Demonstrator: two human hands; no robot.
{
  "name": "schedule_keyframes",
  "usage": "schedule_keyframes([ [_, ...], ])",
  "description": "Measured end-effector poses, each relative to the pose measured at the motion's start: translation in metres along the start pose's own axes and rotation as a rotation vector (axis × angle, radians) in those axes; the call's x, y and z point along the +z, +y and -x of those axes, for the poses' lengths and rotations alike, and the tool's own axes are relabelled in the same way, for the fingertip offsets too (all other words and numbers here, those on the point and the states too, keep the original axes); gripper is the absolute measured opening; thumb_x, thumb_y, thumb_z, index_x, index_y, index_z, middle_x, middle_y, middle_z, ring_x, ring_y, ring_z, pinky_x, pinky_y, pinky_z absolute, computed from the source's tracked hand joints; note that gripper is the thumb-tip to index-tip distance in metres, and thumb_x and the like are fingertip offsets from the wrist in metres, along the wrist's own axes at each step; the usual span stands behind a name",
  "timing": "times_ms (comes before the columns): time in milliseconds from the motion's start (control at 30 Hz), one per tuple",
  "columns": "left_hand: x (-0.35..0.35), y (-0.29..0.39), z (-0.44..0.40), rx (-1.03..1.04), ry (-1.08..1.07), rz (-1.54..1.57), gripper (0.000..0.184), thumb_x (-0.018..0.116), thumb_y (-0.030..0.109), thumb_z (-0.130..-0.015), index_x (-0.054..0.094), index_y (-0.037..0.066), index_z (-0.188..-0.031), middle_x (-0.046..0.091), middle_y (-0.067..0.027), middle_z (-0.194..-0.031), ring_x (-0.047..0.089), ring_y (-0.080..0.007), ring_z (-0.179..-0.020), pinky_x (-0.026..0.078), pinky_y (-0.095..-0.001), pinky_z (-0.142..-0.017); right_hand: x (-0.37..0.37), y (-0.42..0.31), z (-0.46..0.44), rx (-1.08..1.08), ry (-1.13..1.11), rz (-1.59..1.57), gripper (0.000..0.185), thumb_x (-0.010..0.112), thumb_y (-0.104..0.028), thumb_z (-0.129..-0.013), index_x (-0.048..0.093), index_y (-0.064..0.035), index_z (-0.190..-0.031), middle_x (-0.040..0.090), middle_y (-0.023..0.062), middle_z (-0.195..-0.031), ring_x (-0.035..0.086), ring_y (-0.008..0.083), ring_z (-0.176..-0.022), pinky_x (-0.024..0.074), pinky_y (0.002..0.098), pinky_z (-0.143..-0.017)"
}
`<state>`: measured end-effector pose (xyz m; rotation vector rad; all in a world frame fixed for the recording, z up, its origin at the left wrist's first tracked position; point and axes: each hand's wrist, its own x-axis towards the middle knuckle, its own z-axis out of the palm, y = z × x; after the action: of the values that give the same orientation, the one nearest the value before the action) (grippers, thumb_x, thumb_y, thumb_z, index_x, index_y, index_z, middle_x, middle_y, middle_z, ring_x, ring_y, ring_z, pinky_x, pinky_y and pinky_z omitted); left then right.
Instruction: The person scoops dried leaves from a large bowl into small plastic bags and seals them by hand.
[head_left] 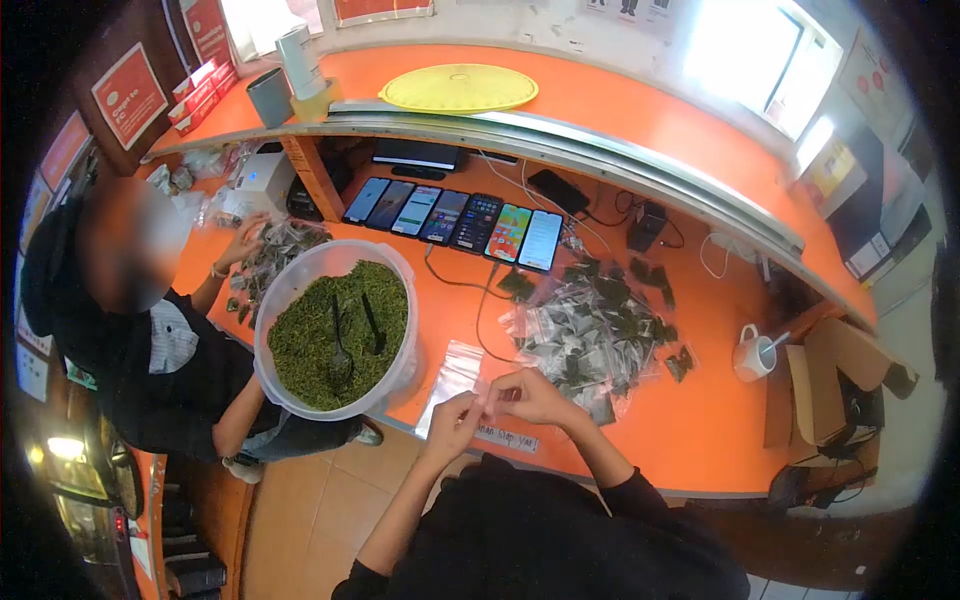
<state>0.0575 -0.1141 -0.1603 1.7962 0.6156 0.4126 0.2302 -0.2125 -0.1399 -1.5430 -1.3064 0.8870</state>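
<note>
Thin and see-through, with a faint shine: a small piece of clear plastic film [484, 397], too blurred for its exact form. Flat and glossy: clear, flat plastic bags [457, 368] on the smooth orange tabletop [710, 430]. Crinkled and heaped without order: clear plastic packets filled with dark green leaf [600, 335]. Coarse and crumbly: chopped green leaf [300, 350] inside a round, translucent plastic tub [262, 345], under a long black spoon [341, 372].

Beyond, side by side: seven flat rectangular phones [445, 218], with a thin dark cable [479, 318] curving near the hands. Farther right: a white mug [752, 357] beside an open brown cardboard box [803, 400]. Behind the tub: a co-worker in black [160, 350].

Between left hand [455, 422] and right hand [533, 396], right at the fingertips: the film. Pinched closed from both sides, with fingers bent; cannot tell how firmly. Just below, partly hidden: a white handwritten label [507, 438].
</note>
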Motion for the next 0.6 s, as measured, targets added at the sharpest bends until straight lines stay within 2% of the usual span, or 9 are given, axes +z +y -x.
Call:
schedule_keyframes([
  [100, -0.004, 0.005, 0.005, -0.004, -0.073, 0.165, 0.027, 0.069, 0.024, -0.086, 0.066, -0.002, -0.083, 0.063, -0.0137, -0.072, 0.061, -0.0284, -0.06, 0.048, -0.0345, -0.059, 0.001, -0.002, 0.002, 0.097, -0.097, -0.13, 0.017, 0.071, -0.017, -0.079, 0.069, -0.0008, -0.079, 0.067, 0.0092, -0.068, 0.063, 0.0151, -0.062, 0.0506, 0.0321, -0.06],
  [167, -0.003, 0.007, 0.007, 0.04, 0.009, -0.293, 0.024, 0.068, 0.022, -0.085, 0.068, -0.002, -0.085, 0.067, -0.0163, -0.075, 0.066, -0.0315, -0.064, 0.051, -0.0381, -0.06, 0.013, -0.015, 0.004, -0.037, 0.143, 0.313, 0.018, 0.068, -0.018, -0.08, 0.067, -0.0007, -0.076, 0.065, 0.0129, -0.068, 0.067, 0.0222, -0.064, 0.0518, 0.0356, -0.059],
  [200, -0.004, 0.005, 0.006, 0.04, 0.015, -0.293, 0.024, 0.068, 0.022, -0.085, 0.068, -0.002, -0.085, 0.067, -0.0163, -0.075, 0.066, -0.0315, -0.064, 0.051, -0.0381, -0.06, 0.015, -0.016, 0.003, -0.041, 0.139, 0.313, 0.018, 0.068, -0.018, -0.08, 0.067, -0.0007, -0.076, 0.065, 0.0129, -0.068, 0.067, 0.0222, -0.064, 0.0518, 0.0356, -0.059],
  [267, -0.007, -0.001, 0.004, 0.008, 0.142, -0.355, 0.024, 0.068, 0.022, -0.082, 0.069, -0.002, -0.088, 0.068, -0.0166, -0.071, 0.067, -0.0334, -0.063, 0.052, -0.0396, -0.06, 0.018, -0.019, 0.0, -0.155, 0.412, 0.622, 0.018, 0.066, -0.019, -0.08, 0.066, -0.0018, -0.077, 0.06, 0.0144, -0.067, 0.068, 0.0286, -0.067, 0.0523, 0.0386, -0.058],
  [300, -0.009, 0.004, 0.005, 0.007, 0.146, -0.359, 0.024, 0.068, 0.022, -0.082, 0.069, -0.002, -0.088, 0.068, -0.0166, -0.071, 0.067, -0.0334, -0.063, 0.052, -0.0396, -0.06, 0.018, -0.021, -0.001, -0.159, 0.411, 0.618, 0.018, 0.066, -0.019, -0.08, 0.066, -0.0018, -0.077, 0.06, 0.0144, -0.067, 0.068, 0.0286, -0.067, 0.0523, 0.0386, -0.058],
  [367, -0.011, 0.018, 0.007, -0.098, 0.208, -0.405, 0.035, 0.07, 0.02, -0.08, 0.066, -0.002, -0.107, 0.069, -0.018, -0.085, 0.069, -0.0331, -0.077, 0.053, -0.0388, -0.067, 0.017, -0.025, -0.002, -0.189, 0.453, 0.641, 0.012, 0.066, -0.015, -0.08, 0.065, -0.003, -0.081, 0.057, 0.0129, -0.068, 0.067, 0.03, -0.067, 0.0525, 0.04, -0.059],
  [400, -0.009, 0.019, 0.006, -0.101, 0.215, -0.404, 0.035, 0.07, 0.02, -0.08, 0.066, -0.002, -0.107, 0.069, -0.018, -0.085, 0.069, -0.0331, -0.077, 0.053, -0.0388, -0.067, 0.014, -0.025, -0.003, -0.194, 0.447, 0.639, 0.012, 0.066, -0.015, -0.08, 0.065, -0.003, -0.081, 0.057, 0.0129, -0.068, 0.067, 0.03, -0.067, 0.0525, 0.04, -0.059],
  [467, -0.005, 0.019, 0.008, 0.199, 0.329, -0.24, 0.059, 0.074, 0.02, -0.078, 0.053, -0.001, -0.129, 0.063, -0.02, -0.108, 0.064, -0.0334, -0.099, 0.053, -0.0395, -0.077, 0.01, -0.025, -0.006, -0.2, 0.358, 0.362, 0.008, 0.067, -0.004, -0.08, 0.068, -0.0032, -0.087, 0.065, 0.0109, -0.078, 0.068, 0.0255, -0.066, 0.0537, 0.0338, -0.061],
  [600, -0.006, 0.012, 0.01, 0.304, 0.168, -0.188, 0.073, 0.077, 0.019, -0.076, 0.044, 0.004, -0.14, 0.053, -0.0177, -0.127, 0.062, -0.0281, -0.1, 0.053, -0.037, -0.079, 0.005, -0.038, -0.008, -0.276, 0.288, 0.293, 0.009, 0.064, -0.004, -0.08, 0.066, -0.003, -0.089, 0.064, 0.0133, -0.08, 0.066, 0.033, -0.068, 0.0526, 0.0399, -0.06],
])
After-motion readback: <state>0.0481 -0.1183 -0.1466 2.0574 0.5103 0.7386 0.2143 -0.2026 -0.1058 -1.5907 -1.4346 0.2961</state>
